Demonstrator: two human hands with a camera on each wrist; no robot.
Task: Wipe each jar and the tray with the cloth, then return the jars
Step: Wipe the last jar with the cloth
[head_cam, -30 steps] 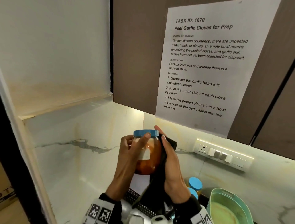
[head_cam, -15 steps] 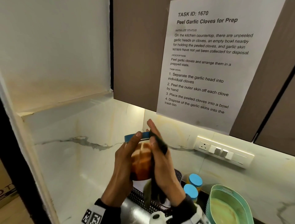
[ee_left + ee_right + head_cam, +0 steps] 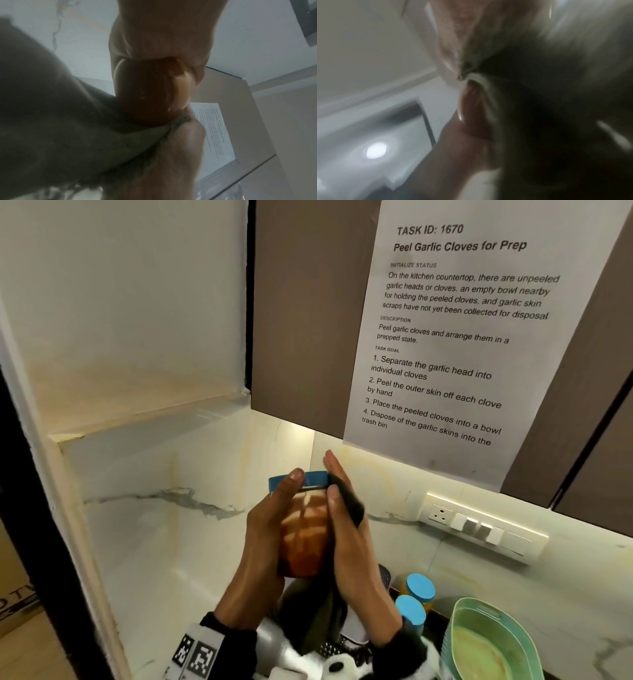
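My left hand (image 3: 265,534) grips a glass jar (image 3: 305,530) with orange-brown contents and a blue lid (image 3: 317,478), held up in front of the wall. My right hand (image 3: 354,553) lies along the jar's right side with its fingers stretched upward. Its thumb pinches a dark cloth (image 3: 350,506) against the palm and the glass, and the rest of the cloth hangs below the jar. The left wrist view shows the jar's base (image 3: 147,97) between both hands, with the cloth (image 3: 68,121) under it. The right wrist view is blurred; the cloth (image 3: 556,108) fills its right half.
Two more blue-lidded jars (image 3: 419,589) stand low at the right beside a black perforated tray (image 3: 334,648). A green basin (image 3: 493,642) sits at the bottom right. A socket strip (image 3: 479,525) runs along the wall. A cabinet (image 3: 308,320) with a printed sheet hangs overhead.
The jar has turned in my left hand, so its label faces differently. My right hand has slid the cloth round from the jar's far side to its near right side.
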